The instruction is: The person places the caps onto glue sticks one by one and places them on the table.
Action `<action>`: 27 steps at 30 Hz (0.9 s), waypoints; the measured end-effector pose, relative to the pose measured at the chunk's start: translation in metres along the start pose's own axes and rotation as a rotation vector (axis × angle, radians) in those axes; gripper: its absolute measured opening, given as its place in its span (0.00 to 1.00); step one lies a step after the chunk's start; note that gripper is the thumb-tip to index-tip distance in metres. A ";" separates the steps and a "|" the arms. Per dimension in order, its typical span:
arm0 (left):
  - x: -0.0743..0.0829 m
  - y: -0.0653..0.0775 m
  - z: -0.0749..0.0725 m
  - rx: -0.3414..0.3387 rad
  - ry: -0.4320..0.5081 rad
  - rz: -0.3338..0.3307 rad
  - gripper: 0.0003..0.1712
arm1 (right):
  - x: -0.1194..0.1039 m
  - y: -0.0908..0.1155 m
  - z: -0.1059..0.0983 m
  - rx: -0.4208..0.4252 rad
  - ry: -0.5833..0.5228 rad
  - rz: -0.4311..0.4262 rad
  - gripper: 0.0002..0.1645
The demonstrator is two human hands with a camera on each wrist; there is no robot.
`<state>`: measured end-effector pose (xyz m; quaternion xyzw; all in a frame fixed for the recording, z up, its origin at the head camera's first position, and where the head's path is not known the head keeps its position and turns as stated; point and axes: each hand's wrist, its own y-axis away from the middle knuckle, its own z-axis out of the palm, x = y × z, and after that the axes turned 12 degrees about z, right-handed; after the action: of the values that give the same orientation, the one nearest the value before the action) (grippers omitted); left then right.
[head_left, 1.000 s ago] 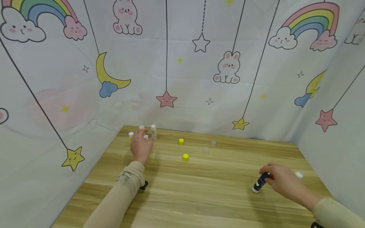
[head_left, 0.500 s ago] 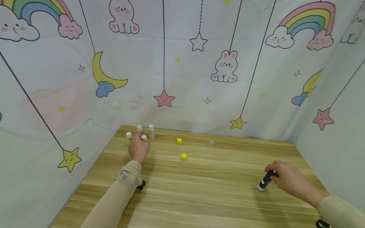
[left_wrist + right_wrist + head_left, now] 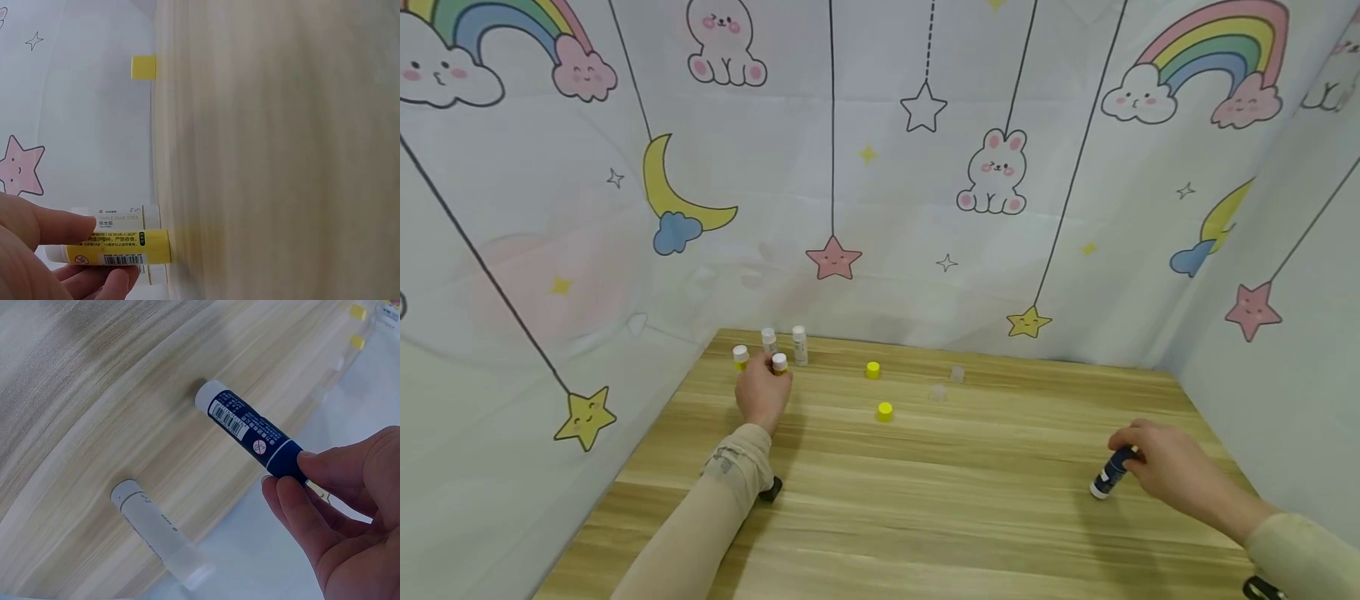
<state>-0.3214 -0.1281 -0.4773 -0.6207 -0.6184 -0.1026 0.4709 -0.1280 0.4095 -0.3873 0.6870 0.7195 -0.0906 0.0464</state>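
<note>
The left hand has its fingers and thumb clamped round a yellow glue stick, at the lower left of the left wrist view, with white glue sticks just beyond. At the right of the head view, the right hand pinches the dark end of a tilted navy glue stick; a translucent glue stick stands nearby on the tabletop. Yellow caps sit mid-frame.

White glue stick, left wrist view: partly hidden behind yellow glue stick. Navy glue stick: one end partly covered by right hand, itself cropped by picture's edge; finest print illegible.
</note>
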 end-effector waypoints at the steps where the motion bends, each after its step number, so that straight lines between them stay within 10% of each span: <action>1: 0.000 0.000 0.000 -0.006 -0.005 -0.002 0.12 | 0.001 0.000 0.000 0.000 0.001 0.005 0.15; 27: 0.008 0.004 -0.004 -0.050 -0.040 0.039 0.15 | 0.028 -0.005 -0.003 0.079 0.059 -0.060 0.14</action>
<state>-0.3141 -0.1245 -0.4715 -0.6459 -0.6128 -0.0964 0.4449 -0.1344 0.4369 -0.3891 0.6687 0.7367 -0.1001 -0.0048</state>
